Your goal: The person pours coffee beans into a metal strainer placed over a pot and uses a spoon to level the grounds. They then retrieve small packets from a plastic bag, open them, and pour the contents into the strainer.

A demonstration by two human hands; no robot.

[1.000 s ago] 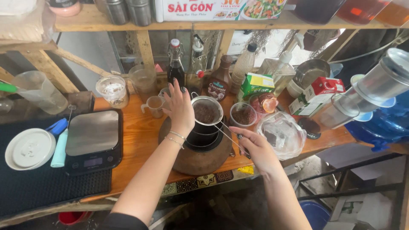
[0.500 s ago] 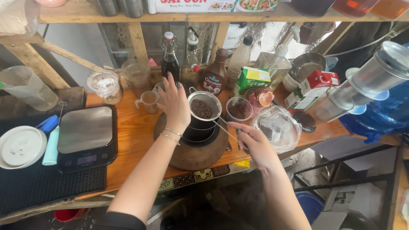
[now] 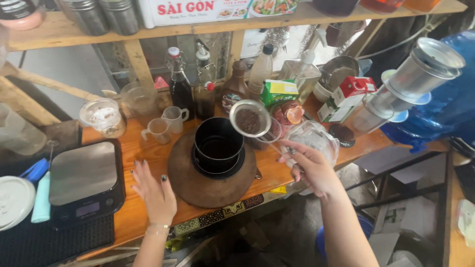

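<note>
My right hand (image 3: 309, 168) grips the thin handle of a small metal mesh strainer (image 3: 250, 118) that holds dark wet grounds. The strainer hangs tilted above the right rim of a black pot (image 3: 217, 146). The pot sits in a round brown clay stove (image 3: 195, 185) on the orange wooden counter (image 3: 146, 153). My left hand (image 3: 154, 190) lies flat on the counter just left of the stove, fingers spread, holding nothing.
A black digital scale (image 3: 84, 180) sits at the left beside a white lid (image 3: 14, 202). Small clear measuring cups (image 3: 166, 123), bottles (image 3: 180, 86), a green carton (image 3: 278, 92), a plastic bag (image 3: 314, 138) and metal filters (image 3: 420, 66) crowd the back and right. A shelf (image 3: 222, 22) runs overhead.
My left hand left the pot's far side and came down onto the counter left of the stove. My right hand lifted the strainer off the pot's top, up and to the right.
</note>
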